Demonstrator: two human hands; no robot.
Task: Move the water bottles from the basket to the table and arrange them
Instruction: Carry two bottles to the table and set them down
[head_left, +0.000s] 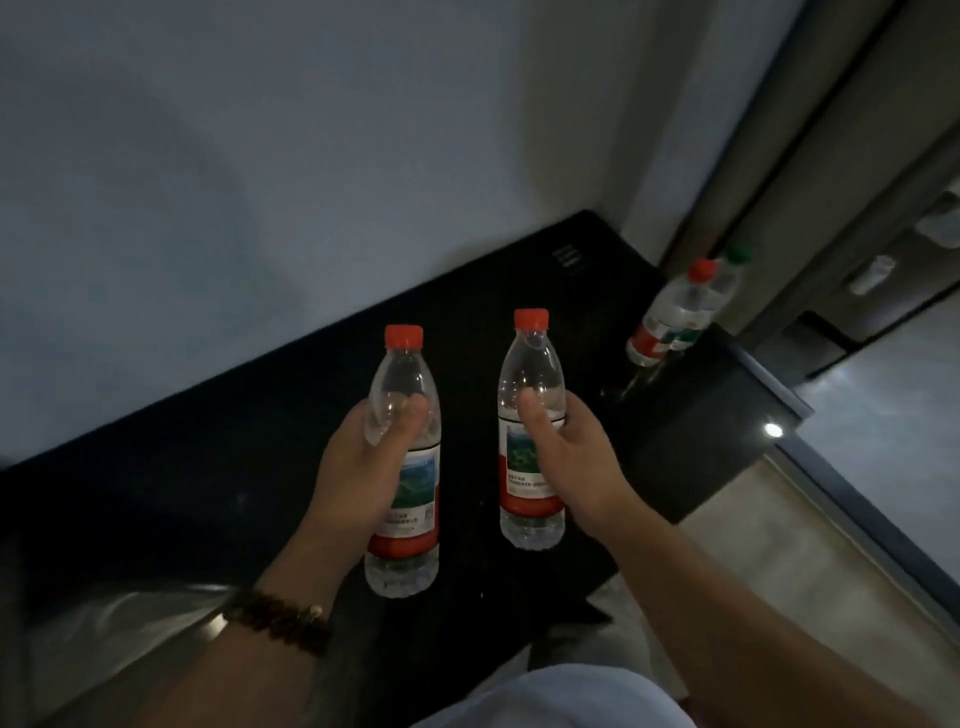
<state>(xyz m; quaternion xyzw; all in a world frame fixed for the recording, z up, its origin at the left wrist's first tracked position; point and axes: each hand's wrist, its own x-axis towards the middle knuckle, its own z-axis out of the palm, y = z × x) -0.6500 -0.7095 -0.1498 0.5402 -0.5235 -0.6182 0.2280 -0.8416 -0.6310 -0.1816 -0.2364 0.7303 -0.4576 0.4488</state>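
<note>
Two water bottles held upright over a dark surface

The left hand (358, 467) is wrapped round the left bottle (410, 499) and the right hand (571, 457) round the right bottle (530, 483). Only the thumbs show in front; the other fingers are hidden behind the plastic. Both bottles stand with their long axis vertical and red caps up, over the middle of the black surface (208, 493), side by side but apart. I cannot tell whether their bases touch it. At the far right corner stand a red-capped bottle (670, 317) and, partly hidden behind it, a green-capped bottle (727, 275), both blurred. The label print is too small to read. A beaded bracelet (275, 618) circles the left wrist.
</note>
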